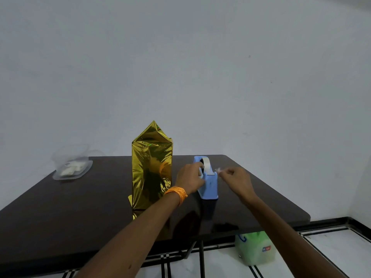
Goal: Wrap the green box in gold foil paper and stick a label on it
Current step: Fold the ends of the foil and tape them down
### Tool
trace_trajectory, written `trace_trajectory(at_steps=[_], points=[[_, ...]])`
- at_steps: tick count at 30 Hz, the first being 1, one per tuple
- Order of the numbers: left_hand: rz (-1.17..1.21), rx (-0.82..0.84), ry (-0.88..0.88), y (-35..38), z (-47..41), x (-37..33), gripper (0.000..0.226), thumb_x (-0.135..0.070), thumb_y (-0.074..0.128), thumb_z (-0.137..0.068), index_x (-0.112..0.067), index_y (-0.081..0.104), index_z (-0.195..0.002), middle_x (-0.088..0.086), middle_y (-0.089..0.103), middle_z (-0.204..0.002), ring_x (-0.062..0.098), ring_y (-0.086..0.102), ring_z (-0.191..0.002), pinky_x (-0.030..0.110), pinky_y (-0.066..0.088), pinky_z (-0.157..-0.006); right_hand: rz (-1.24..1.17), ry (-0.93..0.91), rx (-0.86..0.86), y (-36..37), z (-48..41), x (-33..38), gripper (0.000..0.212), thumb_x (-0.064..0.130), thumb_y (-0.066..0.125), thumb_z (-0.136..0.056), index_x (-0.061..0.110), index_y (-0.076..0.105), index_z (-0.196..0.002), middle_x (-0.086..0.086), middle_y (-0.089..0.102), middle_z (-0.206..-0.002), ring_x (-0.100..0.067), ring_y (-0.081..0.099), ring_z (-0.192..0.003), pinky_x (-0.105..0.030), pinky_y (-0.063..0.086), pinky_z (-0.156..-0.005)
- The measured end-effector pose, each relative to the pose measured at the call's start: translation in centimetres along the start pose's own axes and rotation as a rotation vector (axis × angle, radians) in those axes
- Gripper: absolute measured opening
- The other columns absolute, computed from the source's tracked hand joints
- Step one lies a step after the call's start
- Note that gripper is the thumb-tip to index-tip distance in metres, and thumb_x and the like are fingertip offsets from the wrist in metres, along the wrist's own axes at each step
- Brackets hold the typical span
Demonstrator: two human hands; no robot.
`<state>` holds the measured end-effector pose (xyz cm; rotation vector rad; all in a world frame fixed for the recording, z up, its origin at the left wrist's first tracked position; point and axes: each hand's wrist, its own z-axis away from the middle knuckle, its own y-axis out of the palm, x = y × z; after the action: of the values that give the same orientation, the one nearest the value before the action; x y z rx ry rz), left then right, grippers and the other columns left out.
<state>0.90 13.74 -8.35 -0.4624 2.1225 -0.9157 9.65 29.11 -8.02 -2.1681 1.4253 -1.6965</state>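
Foil paper (152,157), gold, creased and mirror-bright, covers the box (151,177), which stands upright on the dark glossy bench (80,207). Its long axis is vertical, and a folded peak of foil points up at the top. The box is just left of the left hand (190,178), near its wrist but clear of both hands' fingers. The left fingers (200,171) curl round the top of a light blue plastic tape dispenser (209,186), by its roll. The right hand (236,181), just right of the dispenser, pinches a small clear strip of tape (217,169). An orange thread band (177,192) circles the left wrist. A clear plastic tub (72,165) holding white pieces sits at the bench's far left corner. A green bag (255,249) stands on the tiled floor (331,249).
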Motion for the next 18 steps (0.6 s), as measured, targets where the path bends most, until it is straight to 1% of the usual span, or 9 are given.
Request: trace_trajectory(at_steps=[1, 2, 4, 5, 7, 9, 11, 14, 18], points=[[0.067, -0.038, -0.005, -0.9, -0.3, -0.4, 0.040, -0.013, 0.072, -0.079, -0.014, 0.064, -0.119, 0.006, 0.070, -0.099, 0.023, 0.066, -0.095, 0.033, 0.055, -0.080, -0.033, -0.014, -0.017, -0.2, -0.2, 1.0, 0.038, 0.036, 0.064, -0.090, 0.008, 0.062, -0.064, -0.007, 0.060, -0.059, -0.016, 0.047, -0.056, -0.029, 0.038, -0.055], [0.123, -0.085, -0.014, -2.0, -0.4, -0.9, 0.037, -0.012, 0.071, -0.079, -0.015, 0.066, -0.115, 0.004, 0.071, -0.096, 0.021, 0.066, -0.094, 0.030, 0.054, -0.079, -0.066, -0.025, -0.030, -0.3, -0.3, 2.1, 0.029, 0.032, 0.064, -0.091, 0.010, 0.068, -0.072, -0.004, 0.067, -0.067, -0.016, 0.056, -0.062, -0.028, 0.042, -0.059], [0.202, -0.189, -0.015, -4.4, -1.1, -1.9, 0.029, -0.014, 0.069, -0.078, -0.020, 0.068, -0.107, -0.002, 0.073, -0.091, 0.015, 0.068, -0.088, 0.029, 0.055, -0.078, -0.140, -0.042, -0.053, -0.3, -0.6, 4.1, 0.015, 0.025, 0.063, -0.092, 0.015, 0.072, -0.086, 0.003, 0.070, -0.080, -0.011, 0.063, -0.075, -0.027, 0.048, -0.066], [0.241, -0.223, 0.006, -5.5, -1.4, -2.6, 0.026, -0.015, 0.068, -0.079, -0.021, 0.069, -0.104, -0.004, 0.073, -0.088, 0.014, 0.069, -0.083, 0.030, 0.057, -0.077, -0.172, -0.046, -0.066, -0.1, -0.8, 4.8, 0.013, 0.026, 0.063, -0.092, 0.016, 0.072, -0.093, 0.003, 0.071, -0.086, -0.011, 0.064, -0.080, -0.030, 0.052, -0.071], [0.289, -0.273, 0.062, -8.3, -1.6, -3.6, 0.020, -0.015, 0.066, -0.081, -0.021, 0.070, -0.101, -0.005, 0.072, -0.086, 0.013, 0.069, -0.076, 0.033, 0.059, -0.075, -0.225, -0.040, -0.073, 0.7, -1.3, 6.1, 0.019, 0.029, 0.064, -0.091, 0.018, 0.069, -0.105, 0.001, 0.070, -0.098, -0.017, 0.066, -0.089, -0.039, 0.056, -0.083], [0.361, -0.300, 0.098, -10.9, -1.8, -4.5, 0.018, -0.014, 0.065, -0.085, -0.019, 0.070, -0.101, -0.003, 0.072, -0.088, 0.015, 0.070, -0.077, 0.034, 0.061, -0.073, -0.287, -0.051, -0.054, 1.7, -1.6, 7.3, 0.021, 0.031, 0.066, -0.091, 0.022, 0.067, -0.111, 0.002, 0.066, -0.107, -0.020, 0.066, -0.100, -0.044, 0.057, -0.089], [0.496, -0.300, 0.099, -13.3, -1.9, -5.4, 0.019, -0.010, 0.066, -0.086, -0.013, 0.070, -0.105, 0.004, 0.071, -0.090, 0.018, 0.071, -0.081, 0.030, 0.062, -0.069, -0.342, -0.089, -0.045, 2.5, -1.6, 8.5, 0.022, 0.029, 0.068, -0.090, 0.024, 0.067, -0.112, 0.002, 0.062, -0.112, -0.018, 0.062, -0.108, -0.046, 0.057, -0.090], [0.549, -0.354, 0.110, -16.5, -2.0, -5.8, 0.021, -0.008, 0.067, -0.086, -0.010, 0.070, -0.106, 0.008, 0.070, -0.093, 0.018, 0.070, -0.085, 0.024, 0.061, -0.068, -0.399, -0.137, 0.001, 3.3, -1.5, 10.5, 0.026, 0.029, 0.069, -0.089, 0.027, 0.066, -0.115, 0.000, 0.062, -0.115, -0.013, 0.062, -0.104, -0.045, 0.059, -0.088], [0.523, -0.436, 0.116, -19.5, -2.2, -4.3, 0.019, -0.008, 0.066, -0.088, -0.012, 0.070, -0.107, 0.006, 0.069, -0.095, 0.015, 0.068, -0.087, 0.015, 0.056, -0.063, -0.445, -0.227, 0.081, 3.8, -1.2, 12.9, 0.034, 0.029, 0.071, -0.089, 0.029, 0.062, -0.122, -0.001, 0.066, -0.112, -0.015, 0.064, -0.101, -0.038, 0.058, -0.087]])
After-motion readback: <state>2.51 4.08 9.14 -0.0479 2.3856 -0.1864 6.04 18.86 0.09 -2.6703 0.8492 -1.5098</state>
